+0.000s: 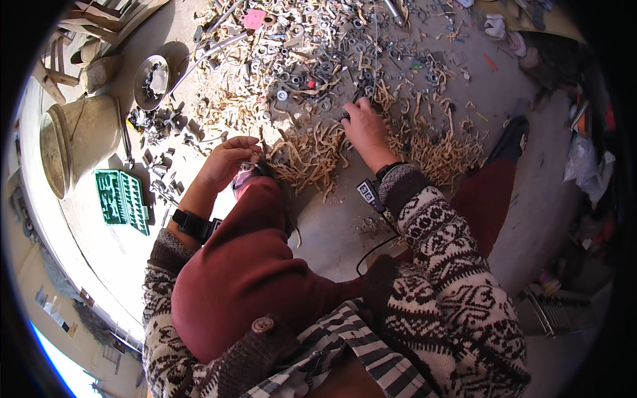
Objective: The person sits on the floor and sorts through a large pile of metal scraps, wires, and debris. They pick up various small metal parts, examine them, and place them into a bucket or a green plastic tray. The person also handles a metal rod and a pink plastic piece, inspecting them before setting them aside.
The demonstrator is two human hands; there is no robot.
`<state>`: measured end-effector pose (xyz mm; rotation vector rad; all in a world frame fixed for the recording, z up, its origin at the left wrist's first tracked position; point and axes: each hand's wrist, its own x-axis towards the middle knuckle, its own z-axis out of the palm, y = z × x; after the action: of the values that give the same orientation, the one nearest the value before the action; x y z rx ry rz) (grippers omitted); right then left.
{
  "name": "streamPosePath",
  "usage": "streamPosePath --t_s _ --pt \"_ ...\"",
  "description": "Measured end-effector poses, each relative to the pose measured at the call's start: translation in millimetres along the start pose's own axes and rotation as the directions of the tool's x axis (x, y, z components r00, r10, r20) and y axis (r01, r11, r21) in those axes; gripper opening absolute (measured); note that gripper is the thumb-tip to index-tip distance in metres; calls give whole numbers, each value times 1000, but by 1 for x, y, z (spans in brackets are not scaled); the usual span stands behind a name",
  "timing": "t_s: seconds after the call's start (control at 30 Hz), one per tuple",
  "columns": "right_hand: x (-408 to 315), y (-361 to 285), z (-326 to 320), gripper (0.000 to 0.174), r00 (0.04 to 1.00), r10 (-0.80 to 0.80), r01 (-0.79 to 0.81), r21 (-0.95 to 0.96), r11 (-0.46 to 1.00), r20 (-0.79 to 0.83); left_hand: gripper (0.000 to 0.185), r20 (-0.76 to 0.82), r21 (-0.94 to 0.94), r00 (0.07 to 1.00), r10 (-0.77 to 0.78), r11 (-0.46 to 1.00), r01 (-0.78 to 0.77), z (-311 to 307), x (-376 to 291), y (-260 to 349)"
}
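Note:
A wide spread of metal nuts, washers and other small hardware [326, 67] covers the concrete floor in front of me, mixed with dry brown curled strips [311, 156]. My left hand [229, 161] is above my left shoe, its fingers bent around a small shiny piece [245, 166] that is too small to name. My right hand [366, 127] reaches to the near side of the hardware, its fingers curled over a small dark piece [345, 116]. Whether that piece is gripped or only touched cannot be told.
At left are a large dirty bucket [94, 139], a round metal bowl [152, 82] with small parts, and an open green socket-set case [122, 200]. Dark metal parts [161, 166] lie beside the case. Long metal rods [211, 52] cross the pile. Plastic bags [587, 166] lie at right.

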<state>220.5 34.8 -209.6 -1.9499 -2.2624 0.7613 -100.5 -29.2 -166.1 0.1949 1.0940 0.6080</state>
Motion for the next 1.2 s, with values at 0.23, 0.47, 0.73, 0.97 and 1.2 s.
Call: streamPosePath --t_s 0.23,0.47,0.73,0.97,1.2 --pt "2 5 5 19 999 -40 41 42 998 -21 25 -4 -9 1000 6 1000 -6 -1 4 -5" --pt "2 38 -35 10 820 189 -548 836 -13 540 26 -22 -14 999 25 1000 -25 -4 -1 1" --pt "-28 58 -51 14 784 -47 -611 757 -232 619 26 -14 4 1000 17 1000 -17 1 -2 2" --pt "-36 54 -19 21 648 371 -615 744 -261 665 26 -31 -29 999 16 999 -17 0 -3 0" --pt "-34 22 10 28 784 619 -605 277 746 48 26 -28 -24 999 30 999 -31 -3 -2 -1"
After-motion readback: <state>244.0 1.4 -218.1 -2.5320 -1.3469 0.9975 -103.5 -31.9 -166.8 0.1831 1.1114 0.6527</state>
